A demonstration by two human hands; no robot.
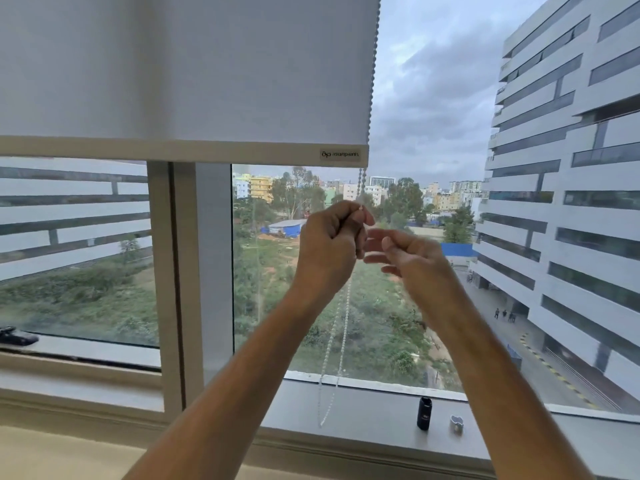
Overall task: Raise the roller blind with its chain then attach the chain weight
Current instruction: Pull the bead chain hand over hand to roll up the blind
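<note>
The white roller blind (187,71) covers the upper part of the window; its bottom bar (173,152) sits about a third of the way down the frame. A beaded chain (373,81) runs down the blind's right edge. My left hand (329,244) is closed around the chain just below the bar. Under that hand the chain's loop (337,334) hangs to the sill. My right hand (401,251) is blurred beside the left, fingers loosely curled, with nothing visibly in it. A small white clip-like piece (457,424), possibly the chain weight, lies on the sill.
A dark cylindrical object (424,413) stands on the grey window sill (363,403) next to the white piece. A vertical window frame post (194,271) is left of my arms. A dark object (17,336) rests on the far-left ledge. Buildings and trees show outside.
</note>
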